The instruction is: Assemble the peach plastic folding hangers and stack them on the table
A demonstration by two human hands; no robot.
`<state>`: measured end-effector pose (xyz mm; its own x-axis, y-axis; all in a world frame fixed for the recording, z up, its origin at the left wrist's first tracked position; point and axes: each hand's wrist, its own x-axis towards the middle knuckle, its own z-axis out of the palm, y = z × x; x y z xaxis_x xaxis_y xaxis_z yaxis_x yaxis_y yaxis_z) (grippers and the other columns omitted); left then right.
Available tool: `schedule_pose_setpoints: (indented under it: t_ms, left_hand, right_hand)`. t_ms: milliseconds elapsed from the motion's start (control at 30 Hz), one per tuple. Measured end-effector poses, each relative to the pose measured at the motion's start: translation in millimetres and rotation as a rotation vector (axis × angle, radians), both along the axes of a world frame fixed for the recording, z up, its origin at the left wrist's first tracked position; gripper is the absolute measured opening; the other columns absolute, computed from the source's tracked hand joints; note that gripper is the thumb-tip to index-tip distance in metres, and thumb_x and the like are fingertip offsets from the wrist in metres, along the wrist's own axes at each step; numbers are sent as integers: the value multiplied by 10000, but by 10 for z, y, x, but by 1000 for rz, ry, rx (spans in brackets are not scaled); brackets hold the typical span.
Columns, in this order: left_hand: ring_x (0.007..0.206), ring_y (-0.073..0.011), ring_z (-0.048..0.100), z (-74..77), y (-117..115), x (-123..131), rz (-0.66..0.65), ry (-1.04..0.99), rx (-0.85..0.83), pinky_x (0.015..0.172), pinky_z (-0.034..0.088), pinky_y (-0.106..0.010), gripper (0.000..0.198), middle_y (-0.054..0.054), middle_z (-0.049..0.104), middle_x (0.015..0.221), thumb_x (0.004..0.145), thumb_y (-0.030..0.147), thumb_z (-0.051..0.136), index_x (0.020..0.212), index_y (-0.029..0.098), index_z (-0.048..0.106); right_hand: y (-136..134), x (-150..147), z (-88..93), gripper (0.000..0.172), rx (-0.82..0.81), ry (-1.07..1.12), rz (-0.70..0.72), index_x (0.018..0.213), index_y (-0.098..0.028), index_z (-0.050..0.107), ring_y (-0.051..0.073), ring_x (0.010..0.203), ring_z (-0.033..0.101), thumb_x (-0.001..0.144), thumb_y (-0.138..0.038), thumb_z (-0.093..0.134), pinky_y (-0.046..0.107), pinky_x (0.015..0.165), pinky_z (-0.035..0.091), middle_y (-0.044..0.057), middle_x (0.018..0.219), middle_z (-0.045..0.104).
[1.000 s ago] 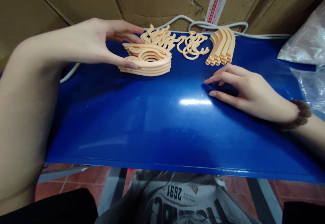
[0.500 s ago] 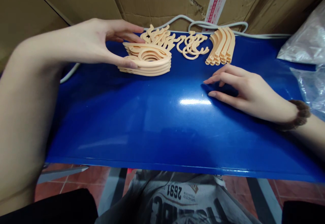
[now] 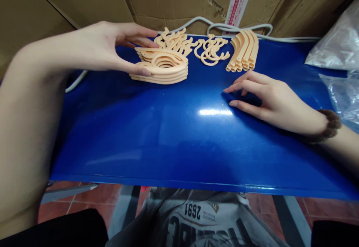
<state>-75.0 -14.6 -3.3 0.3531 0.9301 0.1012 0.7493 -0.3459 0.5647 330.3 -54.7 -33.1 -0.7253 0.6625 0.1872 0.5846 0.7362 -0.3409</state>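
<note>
My left hand [image 3: 112, 47] rests at the left end of a stack of peach plastic pieces [image 3: 168, 73], its thumb on the near side and its fingers at the far side. Behind that stack lies a pile of wavy peach pieces [image 3: 176, 41]. Several peach hooks [image 3: 211, 51] lie in a loose heap to the right. Further right are curved peach arms [image 3: 243, 51], laid side by side in a stack. My right hand [image 3: 263, 95] is over the blue table [image 3: 168, 138], in front of the curved arms, fingers apart and holding nothing.
A white cable [image 3: 196, 19] runs along the table's back edge, before cardboard boxes [image 3: 168, 0]. Clear plastic bags [image 3: 333, 45] lie at the right. The table's front edge is near my lap.
</note>
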Motion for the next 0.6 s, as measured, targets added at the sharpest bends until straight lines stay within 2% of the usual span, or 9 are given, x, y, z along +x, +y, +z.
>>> schedule_pose_setpoints:
  t_ms: [233, 400, 600]
  left_hand:
    - [1216, -335, 682, 13, -30, 32, -2, 10, 5, 1172, 465, -630, 1118, -54, 760, 1402, 586, 752, 954, 1556, 304, 624]
    - [1216, -349, 688, -22, 34, -40, 4, 12, -17, 1168, 477, -647, 1179, -51, 756, 1415, 532, 737, 984, 1569, 321, 605]
    - [1364, -390, 597, -60, 99, -129, 27, 83, -89, 1272, 355, -647, 1340, -1, 677, 1526, 435, 711, 1027, 1627, 381, 513]
  right_hand:
    - [0, 12, 1, 351, 3, 2, -6, 1230, -289, 748, 331, 1139, 703, 1032, -518, 572, 530, 1009, 573, 111, 1206, 710]
    - [-1, 13, 9, 348, 0, 3, -8, 1232, -291, 750, 337, 1123, 706, 1027, -510, 576, 542, 1003, 572, 112, 1200, 714]
    - [2, 7, 5, 338, 1, 3, -10, 1234, -317, 753, 330, 1132, 705, 1028, -521, 580, 535, 1012, 577, 101, 1201, 712]
